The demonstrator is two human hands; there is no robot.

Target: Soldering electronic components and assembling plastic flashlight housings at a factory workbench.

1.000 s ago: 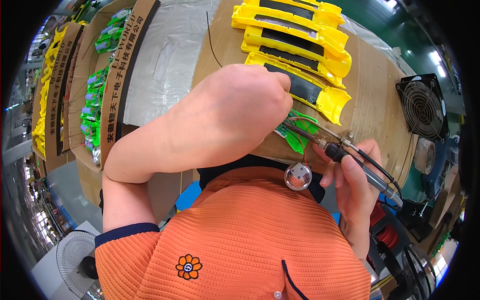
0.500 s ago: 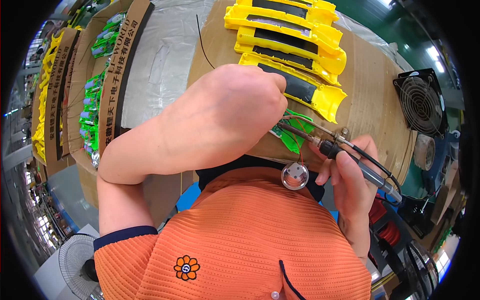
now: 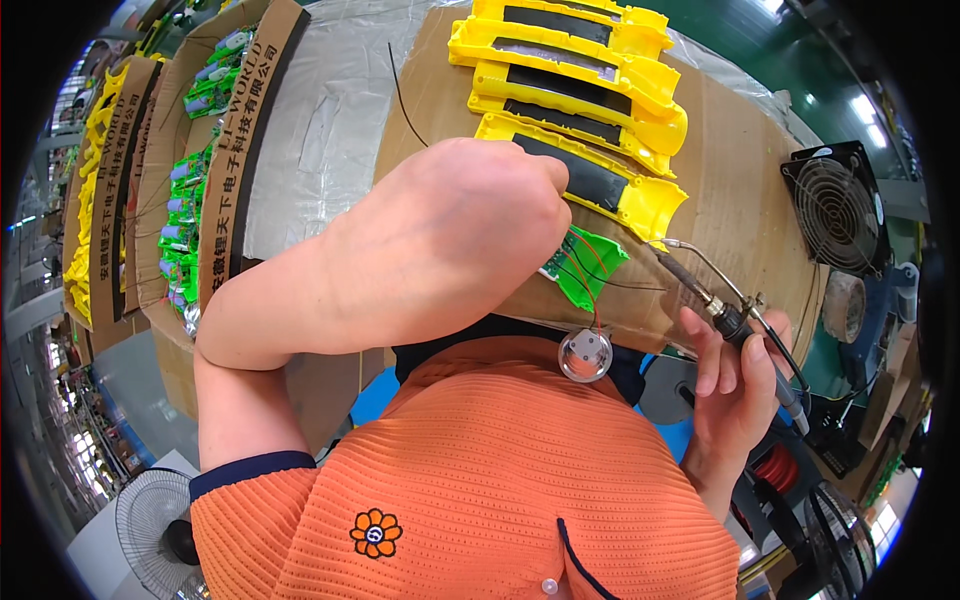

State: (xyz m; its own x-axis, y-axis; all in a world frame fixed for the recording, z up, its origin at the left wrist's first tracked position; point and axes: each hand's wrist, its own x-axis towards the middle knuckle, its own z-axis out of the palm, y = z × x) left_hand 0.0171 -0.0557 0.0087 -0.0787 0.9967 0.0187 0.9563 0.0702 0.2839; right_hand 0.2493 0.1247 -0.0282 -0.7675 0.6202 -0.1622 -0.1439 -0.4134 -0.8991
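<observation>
My left hand (image 3: 480, 220) is curled closed, back upward, over the left end of a green plastic housing (image 3: 598, 262). Its fingertips, and whatever they hold, are hidden. Part of a green circuit board shows at the housing's edge, with thin red and black wires. A red wire runs down to a round silvery lamp head (image 3: 585, 356), at the table's near edge. In my right hand (image 3: 735, 385) is a soldering iron (image 3: 732, 322) with a thin metal guide tube along its side. Its tip points up-left, right of the housing and apart from it, near the lowest yellow shell (image 3: 650, 205).
Several yellow half-shells with black panels lie in a row at the far side of the cardboard-covered table (image 3: 735, 190). A square black fan (image 3: 838, 208) stands at right. At left, a carton (image 3: 245, 150) holds green assemblies; another (image 3: 130, 190) holds yellow parts.
My right hand has drawn the soldering iron right and slightly down, away from the green housing. More of the housing and its wires shows. My left hand has barely moved.
</observation>
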